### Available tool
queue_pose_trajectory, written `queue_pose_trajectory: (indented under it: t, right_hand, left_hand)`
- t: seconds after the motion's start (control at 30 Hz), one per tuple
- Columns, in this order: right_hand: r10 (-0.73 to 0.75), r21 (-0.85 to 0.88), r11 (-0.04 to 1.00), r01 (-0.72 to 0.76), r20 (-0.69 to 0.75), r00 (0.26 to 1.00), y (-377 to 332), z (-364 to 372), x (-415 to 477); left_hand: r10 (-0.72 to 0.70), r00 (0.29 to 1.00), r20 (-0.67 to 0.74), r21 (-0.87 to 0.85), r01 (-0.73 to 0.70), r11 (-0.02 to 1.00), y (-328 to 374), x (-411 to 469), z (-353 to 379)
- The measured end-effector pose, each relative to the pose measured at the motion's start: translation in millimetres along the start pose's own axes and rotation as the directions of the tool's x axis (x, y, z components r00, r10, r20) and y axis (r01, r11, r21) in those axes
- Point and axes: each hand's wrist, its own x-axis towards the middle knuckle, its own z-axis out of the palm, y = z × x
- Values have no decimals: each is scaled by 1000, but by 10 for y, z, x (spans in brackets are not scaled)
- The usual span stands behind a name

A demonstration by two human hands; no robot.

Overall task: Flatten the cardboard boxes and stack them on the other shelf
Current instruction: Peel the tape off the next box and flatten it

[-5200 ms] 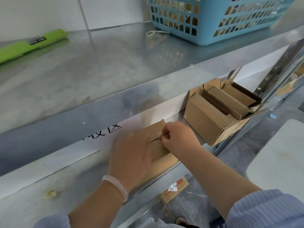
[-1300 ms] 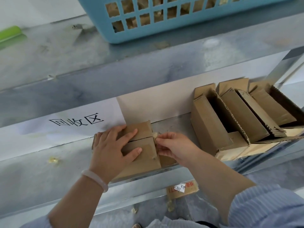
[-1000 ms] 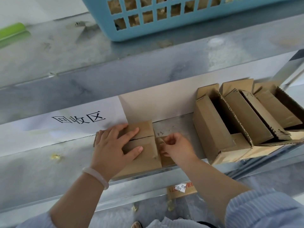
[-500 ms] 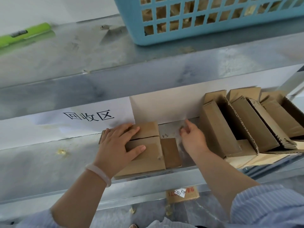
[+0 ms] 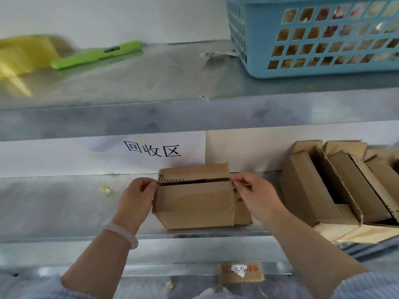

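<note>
Below the front edge of the grey steel middle shelf [image 5: 64, 203], a scrap of brown cardboard with a handwritten white label [image 5: 240, 273] is showing. On that shelf, close to its front edge and near the middle, a small brown corrugated cardboard box [image 5: 194, 201] is sitting half collapsed. The left hand [image 5: 138, 197], wearing a pale bangle, is pinching the box's left end. The right hand [image 5: 252, 194] is pinching its right end beside the open seam.

The box is looking light, thin and easily creased, stiff only across its panels. Gripping both end edges and pressing along the folds is likely the surest hold.

Toward the shelf's right end, several open brown cardboard boxes [image 5: 319, 186] are waiting. Behind, a white paper sign with black characters [image 5: 151, 149] is hanging. On the upper shelf, a green utility knife [image 5: 97, 53] and a blue plastic lattice basket [image 5: 313, 39] are resting.
</note>
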Motion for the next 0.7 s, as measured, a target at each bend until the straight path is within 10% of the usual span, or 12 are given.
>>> queue_pose_trajectory:
  t: [0.1, 0.33, 0.5, 0.7]
  right_hand:
    - [-4, 15, 1000, 3, 65, 998, -60, -4, -14]
    - [13, -56, 998, 8, 361, 933, -189, -37, 32]
    - [73, -246, 968, 52, 473, 878, -361, -23, 27]
    - [84, -588, 808, 33, 171, 982, -514, 385, -93]
  left_hand:
    - [-105, 990, 93, -291, 128, 948, 18, -35, -109]
    - [-10, 929, 369, -263, 115, 958, -20, -111, -406]
    - [127, 856, 501, 170, -241, 956, 32, -50, -356]
    - [99, 908, 407, 491, -308, 815, 5, -95, -60]
